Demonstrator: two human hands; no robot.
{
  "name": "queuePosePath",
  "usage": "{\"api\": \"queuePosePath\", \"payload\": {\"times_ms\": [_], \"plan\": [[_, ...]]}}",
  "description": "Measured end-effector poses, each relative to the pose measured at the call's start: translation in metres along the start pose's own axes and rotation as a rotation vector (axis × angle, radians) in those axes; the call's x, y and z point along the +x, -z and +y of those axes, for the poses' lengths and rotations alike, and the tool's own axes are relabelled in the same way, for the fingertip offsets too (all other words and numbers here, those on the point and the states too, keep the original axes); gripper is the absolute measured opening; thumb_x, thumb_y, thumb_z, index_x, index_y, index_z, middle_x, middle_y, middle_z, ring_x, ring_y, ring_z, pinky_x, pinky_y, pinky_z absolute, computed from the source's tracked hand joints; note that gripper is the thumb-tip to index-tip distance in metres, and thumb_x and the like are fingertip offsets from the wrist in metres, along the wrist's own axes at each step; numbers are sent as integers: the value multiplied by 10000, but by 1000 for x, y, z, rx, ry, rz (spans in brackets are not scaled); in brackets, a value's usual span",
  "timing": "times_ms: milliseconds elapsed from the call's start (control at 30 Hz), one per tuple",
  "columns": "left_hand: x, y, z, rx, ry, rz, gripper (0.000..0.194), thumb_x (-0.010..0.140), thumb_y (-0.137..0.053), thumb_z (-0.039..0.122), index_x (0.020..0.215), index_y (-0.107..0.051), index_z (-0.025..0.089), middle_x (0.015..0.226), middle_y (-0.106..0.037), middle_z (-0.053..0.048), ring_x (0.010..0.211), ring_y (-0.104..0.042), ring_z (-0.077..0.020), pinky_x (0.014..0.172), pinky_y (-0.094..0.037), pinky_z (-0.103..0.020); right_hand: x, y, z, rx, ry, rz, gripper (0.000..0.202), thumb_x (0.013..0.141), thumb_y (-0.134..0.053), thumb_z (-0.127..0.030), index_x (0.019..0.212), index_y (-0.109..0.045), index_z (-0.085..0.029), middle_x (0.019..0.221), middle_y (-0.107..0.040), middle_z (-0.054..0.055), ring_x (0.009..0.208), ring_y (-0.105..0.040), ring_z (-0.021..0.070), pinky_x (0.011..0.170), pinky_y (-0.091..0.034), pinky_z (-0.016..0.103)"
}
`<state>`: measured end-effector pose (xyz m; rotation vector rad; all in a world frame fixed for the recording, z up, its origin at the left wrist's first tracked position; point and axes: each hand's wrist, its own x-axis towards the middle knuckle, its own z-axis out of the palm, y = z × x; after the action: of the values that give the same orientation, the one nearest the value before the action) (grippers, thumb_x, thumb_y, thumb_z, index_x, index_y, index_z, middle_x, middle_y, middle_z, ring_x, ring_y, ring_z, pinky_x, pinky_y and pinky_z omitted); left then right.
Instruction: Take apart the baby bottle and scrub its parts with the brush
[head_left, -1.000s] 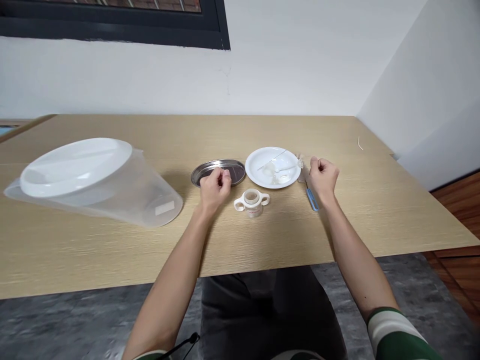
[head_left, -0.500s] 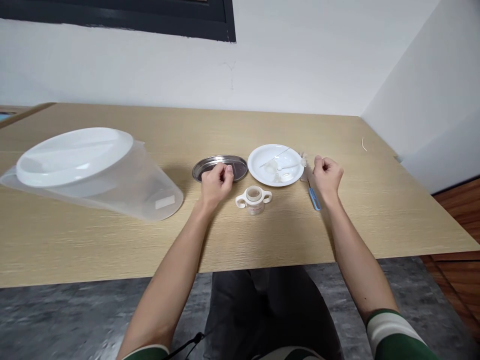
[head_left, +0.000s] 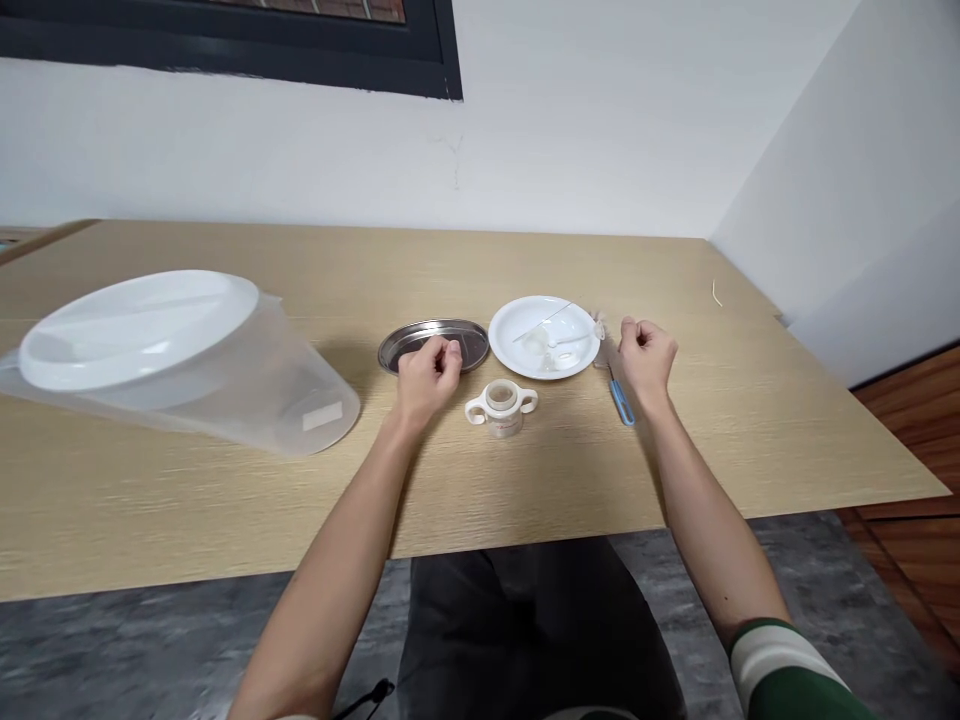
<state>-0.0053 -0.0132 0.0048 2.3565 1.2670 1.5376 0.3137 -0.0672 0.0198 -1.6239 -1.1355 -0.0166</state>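
My left hand (head_left: 429,378) is closed in a fist, nothing showing in it, in front of an oval steel tray (head_left: 471,338) whose near edge it partly covers. My right hand (head_left: 647,355), also a fist with nothing visible inside, rests beside a brush with a blue loop handle (head_left: 622,402). Between the hands stands a small clear cup with a white two-handled collar (head_left: 502,407), its top uncovered. Behind it lies a white plate (head_left: 510,355) carrying small translucent parts and a thin rod, too fine to name surely.
A large translucent pitcher with a white lid (head_left: 139,330) takes up the left of the wooden table (head_left: 525,500). A thin pale strip (head_left: 716,294) lies far right. White walls (head_left: 585,120) bound the table behind and at right.
My view has shifted slightly, so everything sits a little lower and more to the left. Both fists and the objects keep their places on the table.
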Motion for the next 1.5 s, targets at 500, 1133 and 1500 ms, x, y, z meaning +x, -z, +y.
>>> {"api": "queuePosePath", "payload": {"times_ms": [500, 1133, 1500], "plan": [[0, 0, 3, 25, 30, -26, 331, 929, -498, 335, 630, -438, 207, 504, -405, 33, 455, -333, -100, 507, -274, -270, 0, 0, -1, 75, -81, -21, 273, 900, -540, -429, 737, -552, -211, 599, -528, -48, 560, -482, 128, 615, -384, 283], [-2, -2, 3, 20, 45, -73, 325, 936, -510, 334, 642, -461, 203, 518, -410, 34, 468, -341, -104, 526, -287, -267, 1, -4, 10, 55, -27, -77, 164, 950, -467, -392, 985, -476, -232, 587, -571, -61, 536, -513, 148, 594, -359, 288], [-1, -1, 7, 7, 49, -80, 313, 932, -506, 327, 648, -472, 200, 510, -404, 40, 461, -321, -98, 514, -283, -258, -2, -3, 5, 34, -31, -104, 96, 944, -448, -337, 980, -406, -259, 507, -468, -109, 496, -468, 157, 595, -320, 293]]}}
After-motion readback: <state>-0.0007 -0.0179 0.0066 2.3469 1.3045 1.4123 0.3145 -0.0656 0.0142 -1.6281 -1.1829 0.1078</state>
